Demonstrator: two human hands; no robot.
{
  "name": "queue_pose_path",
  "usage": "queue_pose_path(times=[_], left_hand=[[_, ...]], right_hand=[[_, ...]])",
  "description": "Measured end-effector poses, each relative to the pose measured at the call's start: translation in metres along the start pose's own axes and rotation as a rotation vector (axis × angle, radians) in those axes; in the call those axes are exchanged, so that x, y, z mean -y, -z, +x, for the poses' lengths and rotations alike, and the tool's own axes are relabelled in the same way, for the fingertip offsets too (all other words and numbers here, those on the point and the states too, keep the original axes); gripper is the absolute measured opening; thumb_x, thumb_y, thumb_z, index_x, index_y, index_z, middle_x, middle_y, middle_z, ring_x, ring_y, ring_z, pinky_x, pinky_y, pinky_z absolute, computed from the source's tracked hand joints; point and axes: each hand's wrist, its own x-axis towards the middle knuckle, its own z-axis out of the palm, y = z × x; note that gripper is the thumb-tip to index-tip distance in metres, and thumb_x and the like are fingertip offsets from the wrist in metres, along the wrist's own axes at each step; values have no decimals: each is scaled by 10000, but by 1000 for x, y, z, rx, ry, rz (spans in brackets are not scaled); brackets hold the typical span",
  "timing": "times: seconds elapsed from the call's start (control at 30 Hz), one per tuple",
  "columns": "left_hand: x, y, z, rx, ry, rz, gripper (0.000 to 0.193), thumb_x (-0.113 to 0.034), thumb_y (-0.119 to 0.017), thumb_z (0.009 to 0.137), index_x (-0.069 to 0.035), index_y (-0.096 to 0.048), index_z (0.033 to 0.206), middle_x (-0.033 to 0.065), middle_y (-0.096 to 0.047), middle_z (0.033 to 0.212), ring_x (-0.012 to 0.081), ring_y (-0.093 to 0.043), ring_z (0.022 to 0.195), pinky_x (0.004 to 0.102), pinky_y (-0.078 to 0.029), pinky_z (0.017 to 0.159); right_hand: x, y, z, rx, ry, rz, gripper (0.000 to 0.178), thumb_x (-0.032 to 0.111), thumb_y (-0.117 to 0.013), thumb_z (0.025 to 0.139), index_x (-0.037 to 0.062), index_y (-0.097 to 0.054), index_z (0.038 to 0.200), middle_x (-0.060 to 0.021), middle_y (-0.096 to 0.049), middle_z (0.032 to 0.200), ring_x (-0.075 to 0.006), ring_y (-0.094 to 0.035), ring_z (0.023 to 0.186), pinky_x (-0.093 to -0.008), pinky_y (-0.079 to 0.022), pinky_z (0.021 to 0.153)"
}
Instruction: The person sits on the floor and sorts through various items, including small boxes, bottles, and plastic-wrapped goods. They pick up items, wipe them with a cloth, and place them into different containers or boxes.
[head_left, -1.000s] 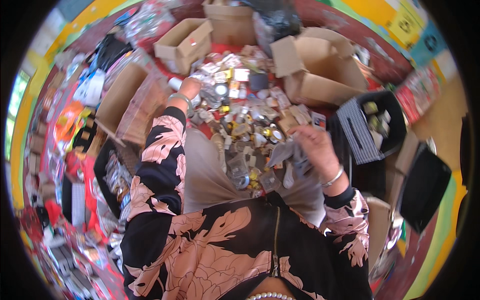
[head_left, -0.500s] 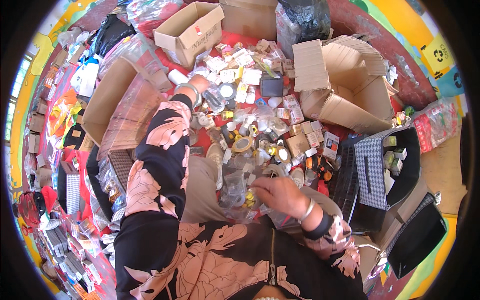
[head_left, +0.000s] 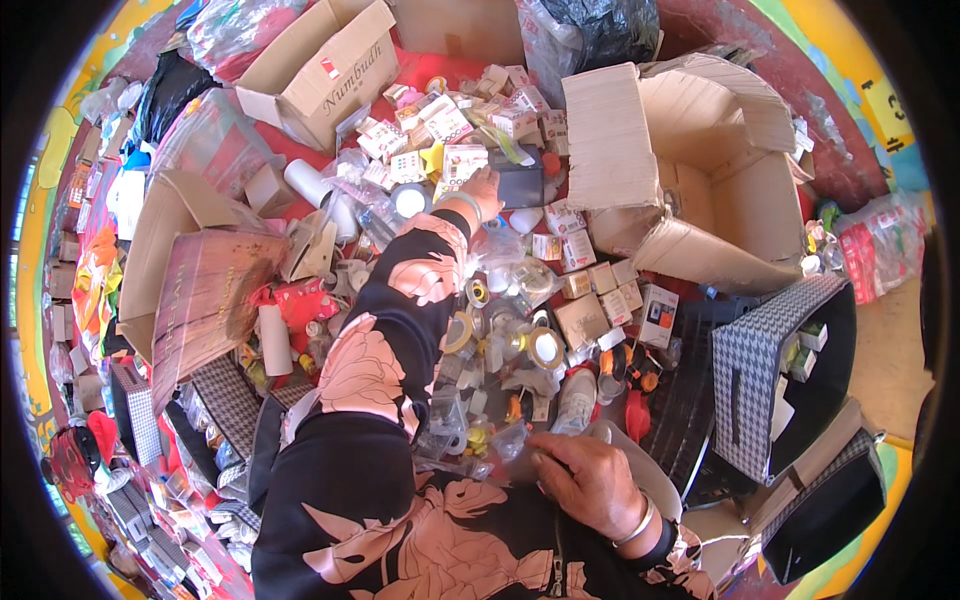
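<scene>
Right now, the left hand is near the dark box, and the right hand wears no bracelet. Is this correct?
Not entirely: in the head view, the right hand does wear a bracelet. The left hand is near the dark box, as you say.

The left hand [head_left: 484, 192] has been moved rightward, from the left side of the heap to the upper centre of the frame, its fingers now brought just beside a black box [head_left: 521, 182]. By the black-and-pink left sleeve [head_left: 375, 375], now slanted across the middle, the left trouser leg and shoe have been covered, while a white cylinder [head_left: 275, 342] and a red wrapping [head_left: 303, 300] have been uncovered at left. The right hand [head_left: 594, 484] has been lowered to the bottom centre-right.
</scene>
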Motion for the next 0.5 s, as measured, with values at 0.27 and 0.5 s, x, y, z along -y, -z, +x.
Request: queue_pose_path(times=[0.27, 0.5], left_hand=[[-18, -20, 31, -141, 62, -18, 551, -122, -413, 827, 3, -301, 1352, 179, -305, 1415, 301, -247, 1346, 386, -182, 1106], [-7, -92, -55, -54, -123, 63, 540, -114, -497, 762, 49, -388, 1265, 232, -496, 1215, 331, -477, 1146, 429, -319, 1016]], right_hand=[[-14, 21, 22, 66, -75, 132, 201, 112, -611, 803, 37, -618, 989, -146, -638, 824, -310, -630, 739, -361, -504, 638], [-11, 20, 23, 53, -31, 119, 197, 115, -624, 806, 43, -625, 990, -136, -632, 782, -293, -625, 701, -348, -491, 611]])
